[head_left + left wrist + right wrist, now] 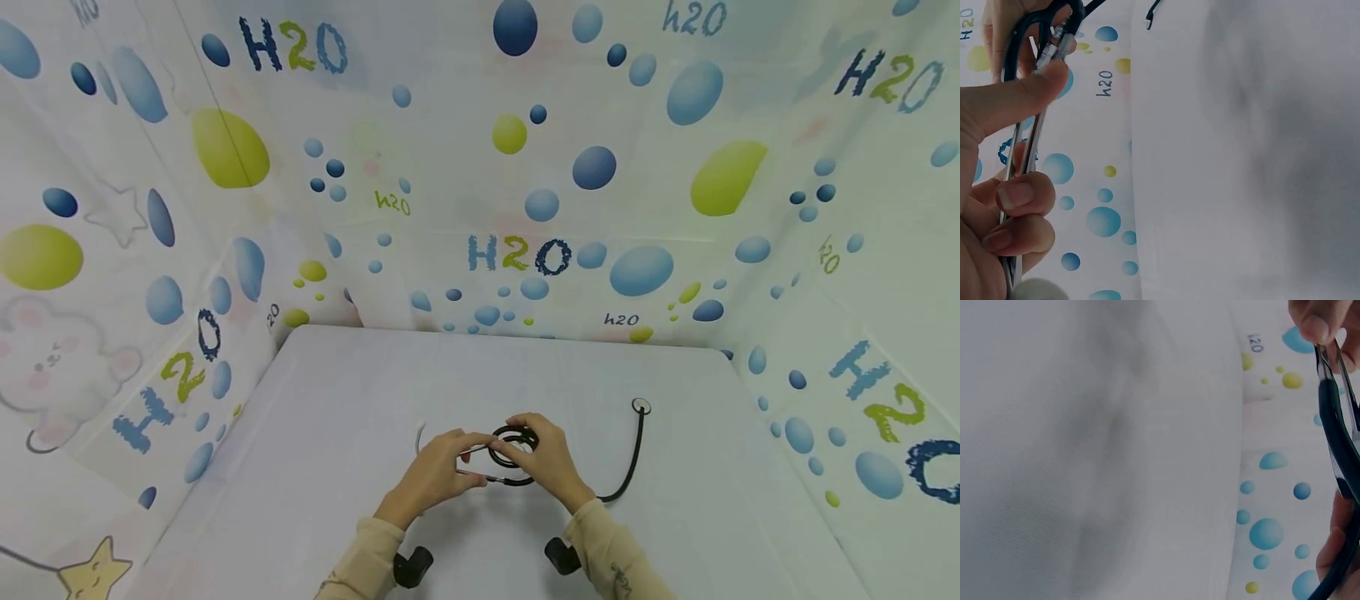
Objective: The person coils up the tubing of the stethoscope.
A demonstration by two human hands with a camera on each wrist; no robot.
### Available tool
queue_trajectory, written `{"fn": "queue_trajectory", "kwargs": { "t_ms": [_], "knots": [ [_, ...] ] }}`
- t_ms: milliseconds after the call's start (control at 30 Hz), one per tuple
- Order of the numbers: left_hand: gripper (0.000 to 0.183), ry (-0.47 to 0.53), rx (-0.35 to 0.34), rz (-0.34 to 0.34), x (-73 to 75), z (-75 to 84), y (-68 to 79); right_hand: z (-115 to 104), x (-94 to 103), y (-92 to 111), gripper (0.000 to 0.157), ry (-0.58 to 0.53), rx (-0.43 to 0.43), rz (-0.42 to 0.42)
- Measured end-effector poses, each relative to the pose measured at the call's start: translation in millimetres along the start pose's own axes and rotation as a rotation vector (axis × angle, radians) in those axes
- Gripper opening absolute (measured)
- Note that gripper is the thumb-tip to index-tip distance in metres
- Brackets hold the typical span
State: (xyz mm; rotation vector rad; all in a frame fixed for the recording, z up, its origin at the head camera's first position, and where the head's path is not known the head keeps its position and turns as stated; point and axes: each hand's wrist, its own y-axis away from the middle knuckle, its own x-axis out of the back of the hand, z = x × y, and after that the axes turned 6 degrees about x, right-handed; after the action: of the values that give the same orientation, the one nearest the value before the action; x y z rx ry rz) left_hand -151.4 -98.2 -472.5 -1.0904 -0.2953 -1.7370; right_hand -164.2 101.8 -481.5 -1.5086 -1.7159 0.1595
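Note:
A stethoscope is held up over the white table in the head view, its black tubing (637, 450) looped into a small coil. My left hand (435, 468) grips the metal ear tubes (1035, 134), with the thumb along them and fingers curled around. The right hand (553, 463) pinches the coiled tubing (1337, 412) beside the ear tubes. From behind the right wrist, a length of tubing runs out to the round chest piece (641, 406), which lies on the table. One curved ear tube end (418, 437) sticks out beyond the left hand.
The white table (360, 375) stretches around both hands. Walls of printed cloth (450, 167) with bubbles and lettering enclose its back and sides. A black wrist device (413, 567) hangs under the left sleeve and another (562, 556) under the right.

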Motion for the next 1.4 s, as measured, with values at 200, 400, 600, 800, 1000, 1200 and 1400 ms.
{"fn": "queue_trajectory", "kwargs": {
  "t_ms": [200,400,600,800,1000,1200,1400],
  "knots": [
    [0.053,-0.017,-0.032,0.053,-0.3,-0.7,0.2,-1,7.9,0,0.03,-0.089,-0.108,-0.077],
    [0.052,0.009,-0.054,0.079,-0.3,-4.1,-0.5,-7,18.4,-1,0.044,-0.096,-0.063,-0.203],
    [0.054,0.05,-0.067,0.033,2.8,-3.6,1.1,6,13.7,4,0.053,-0.076,0.02,-0.18],
    [0.053,0.031,-0.096,-0.022,7.4,-3.9,3.0,9,6.0,7,0.055,-0.011,0.122,-0.105],
    [0.049,-0.006,-0.069,-0.004,5.2,-6.0,3.6,9,7.6,7,0.051,-0.024,0.134,-0.11],
    [0.047,-0.029,-0.076,0.026,5.7,-6.5,3.5,12,17.0,6,0.03,-0.069,0.015,-0.138],
    [0.047,-0.034,-0.068,0.093,10.6,-9.2,3.6,19,25.0,11,0.02,-0.055,-0.133,-0.065]
  ]
}}
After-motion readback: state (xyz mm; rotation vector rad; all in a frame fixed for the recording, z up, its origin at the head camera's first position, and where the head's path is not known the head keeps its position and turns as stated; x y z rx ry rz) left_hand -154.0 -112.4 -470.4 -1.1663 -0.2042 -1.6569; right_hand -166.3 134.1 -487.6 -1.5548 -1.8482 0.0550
